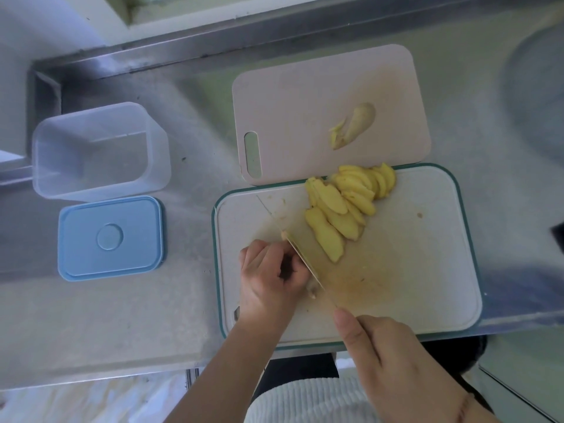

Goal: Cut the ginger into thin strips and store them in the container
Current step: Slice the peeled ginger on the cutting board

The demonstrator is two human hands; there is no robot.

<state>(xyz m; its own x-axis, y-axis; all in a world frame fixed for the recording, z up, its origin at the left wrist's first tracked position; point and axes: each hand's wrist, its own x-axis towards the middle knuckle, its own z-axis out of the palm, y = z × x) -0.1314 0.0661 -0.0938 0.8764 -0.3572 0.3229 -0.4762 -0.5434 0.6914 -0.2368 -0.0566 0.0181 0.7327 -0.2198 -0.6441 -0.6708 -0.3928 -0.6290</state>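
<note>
On the white cutting board with a teal rim lie several flat yellow ginger slices in an overlapping row. My left hand has its fingers curled over a small ginger piece, mostly hidden under them. My right hand grips the knife, forefinger along the spine, and the blade stands edge-down right against my left fingers. An unsliced ginger piece rests on the pink board behind. The clear container stands open at the left, holding nothing.
The blue lid lies flat in front of the container on the steel counter. A raised steel ledge runs along the back. A round grey object sits at the far right edge.
</note>
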